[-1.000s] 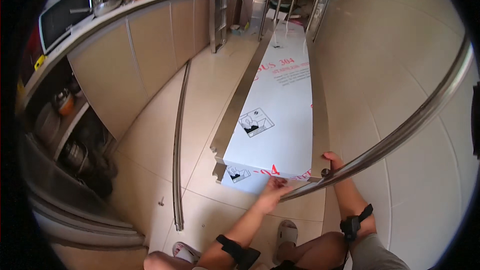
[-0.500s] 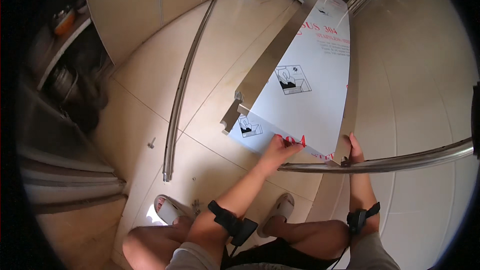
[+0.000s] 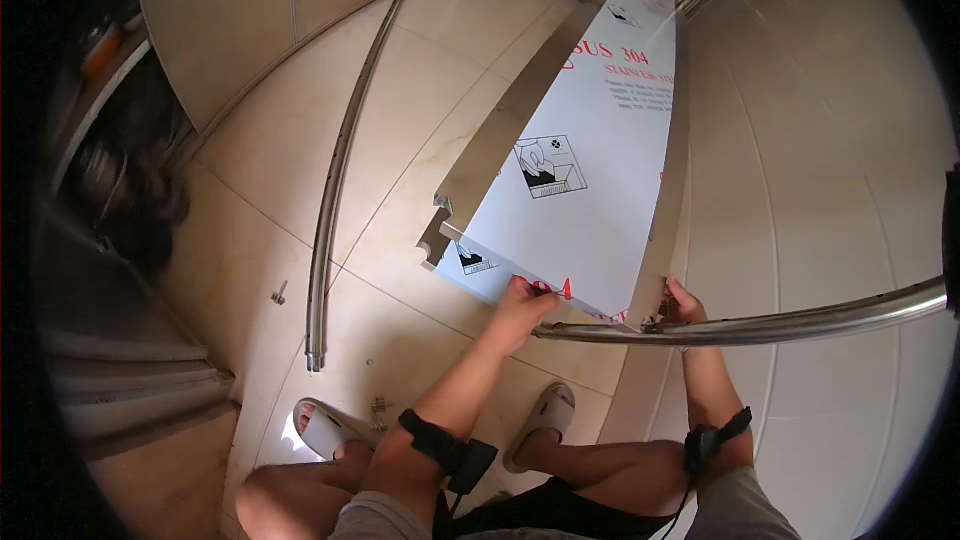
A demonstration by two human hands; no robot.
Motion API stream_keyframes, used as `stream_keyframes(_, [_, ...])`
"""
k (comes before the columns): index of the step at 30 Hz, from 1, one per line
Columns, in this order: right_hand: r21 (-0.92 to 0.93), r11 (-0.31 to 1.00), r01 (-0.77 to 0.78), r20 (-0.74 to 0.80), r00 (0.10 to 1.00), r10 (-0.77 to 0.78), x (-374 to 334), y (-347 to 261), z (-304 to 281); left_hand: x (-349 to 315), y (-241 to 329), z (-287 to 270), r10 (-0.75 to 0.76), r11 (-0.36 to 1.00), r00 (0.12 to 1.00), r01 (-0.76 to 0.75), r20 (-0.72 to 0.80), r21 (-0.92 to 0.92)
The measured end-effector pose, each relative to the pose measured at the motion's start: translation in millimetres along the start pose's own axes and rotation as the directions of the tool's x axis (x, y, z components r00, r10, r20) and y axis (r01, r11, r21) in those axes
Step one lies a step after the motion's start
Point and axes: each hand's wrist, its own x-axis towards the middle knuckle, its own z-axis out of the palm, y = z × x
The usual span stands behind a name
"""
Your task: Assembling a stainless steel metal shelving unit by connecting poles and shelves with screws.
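Note:
A long stainless steel shelf (image 3: 590, 155) covered in pale printed film stretches away from me, its near end toward my lap. Under it, a second film-covered metal panel (image 3: 470, 270) with notched corners sticks out at the left. My left hand (image 3: 522, 312) is closed on the near edge, thumb on top and the other fingers partly hidden. At the shelf's near right corner, my right hand (image 3: 684, 302) curls its fingers round the corner by a steel tube (image 3: 800, 325). That tube crosses below the shelf's end and in front of my right wrist.
Another steel tube (image 3: 343, 160) with holes lies on the tiles at the left. Near it are a bolt (image 3: 280, 292) and small metal parts (image 3: 379, 406). A pale panelled cabinet (image 3: 240, 30) stands beyond. A tiled wall (image 3: 810, 160) rises along the right.
The whole view has shifted, and things appear farther left. My right hand's raised fingers have bent in toward the shelf corner. My left hand keeps its hold on the edge.

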Motion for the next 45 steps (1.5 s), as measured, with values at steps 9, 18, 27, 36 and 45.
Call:
stream_keyframes(9, [0.293, 0.904, 0.312, -0.516, 0.848, -0.125, -82.1, 40.9, -16.1, 5.1, -26.9, -4.6, -0.094, 0.967, 0.996, 0.092, 0.002, -0.239])
stream_keyframes(18, [-0.298, 0.954, 0.015, -0.434, 0.888, -0.150, -88.7, 28.1, 24.1, 7.5, -3.3, 14.1, -0.395, 0.895, 0.919, 0.383, -0.003, -0.229])
stream_keyframes(27, [-0.532, 0.804, 0.265, -0.219, 0.874, -0.433, -99.7, -1.2, 80.0, 0.8, -3.5, 24.1, -0.469, 0.873, 0.882, 0.455, -0.044, -0.177])
stream_keyframes(36, [-0.766, 0.585, 0.267, -0.170, 0.793, -0.585, -83.8, 9.5, 78.7, -4.1, -36.5, 52.8, -0.141, 0.961, 0.989, 0.124, -0.052, -0.248])
stream_keyframes(45, [-0.809, 0.575, 0.122, -0.133, 0.915, -0.381, -75.1, 36.8, 58.6, -6.7, -71.3, 50.2, 0.094, 0.996, 0.983, -0.092, 0.155, -0.020])
